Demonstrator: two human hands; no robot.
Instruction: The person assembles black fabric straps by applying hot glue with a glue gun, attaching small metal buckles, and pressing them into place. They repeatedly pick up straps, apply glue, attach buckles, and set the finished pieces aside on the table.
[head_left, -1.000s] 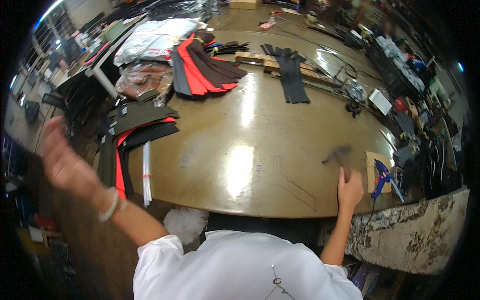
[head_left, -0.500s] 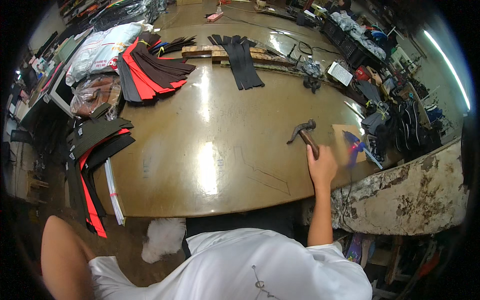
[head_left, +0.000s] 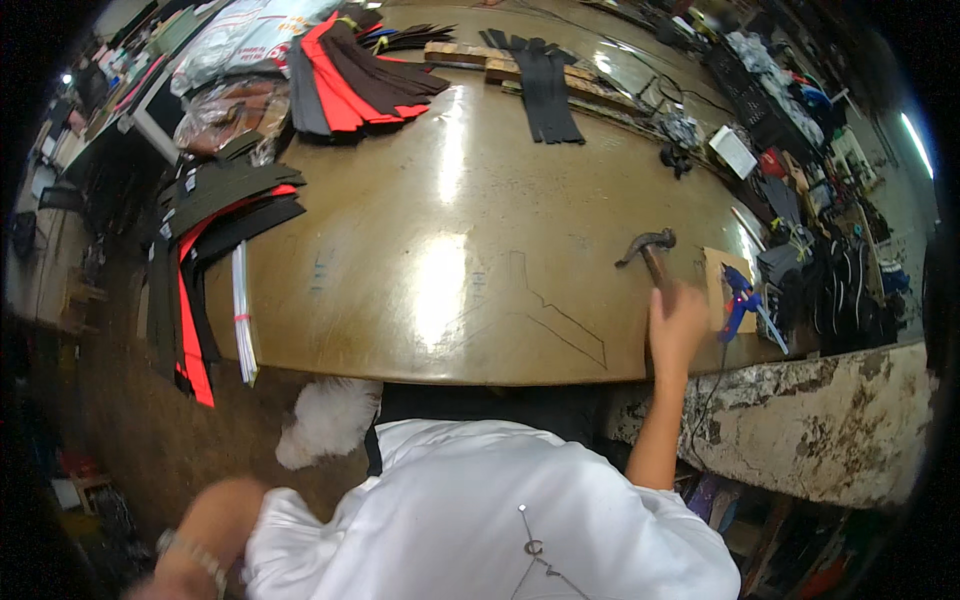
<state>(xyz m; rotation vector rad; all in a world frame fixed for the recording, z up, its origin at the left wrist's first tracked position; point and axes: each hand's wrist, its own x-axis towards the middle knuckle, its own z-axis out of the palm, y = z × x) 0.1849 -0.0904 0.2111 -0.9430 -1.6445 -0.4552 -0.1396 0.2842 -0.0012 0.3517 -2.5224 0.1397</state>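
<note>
My right hand (head_left: 678,325) is closed around the wooden handle of a claw hammer (head_left: 656,266). The hammer's dark metal head points away from me, over the right part of the table. Just right of that hand, a blue glue gun (head_left: 738,302) with a pale glue stick lies on a piece of brown cardboard (head_left: 716,268). At the lower left edge, my left arm bends back beside my body, a watch or bracelet on its wrist. Only a blurred bit of my left hand (head_left: 150,588) shows, with its fingers out of sight.
The brown glossy table (head_left: 400,330) bears a drawn angular outline. Black and red strips (head_left: 225,215) overhang its left edge, beside a bundle of white strips (head_left: 242,310). Farther back lie fanned strips (head_left: 365,80) and black strips (head_left: 550,100) over wooden bars. Something white and fluffy (head_left: 325,420) is below.
The view has shifted. My right hand still grips the hammer, whose handle now points more straight away from me. My left forearm has swung back, bringing its wrist into view.
</note>
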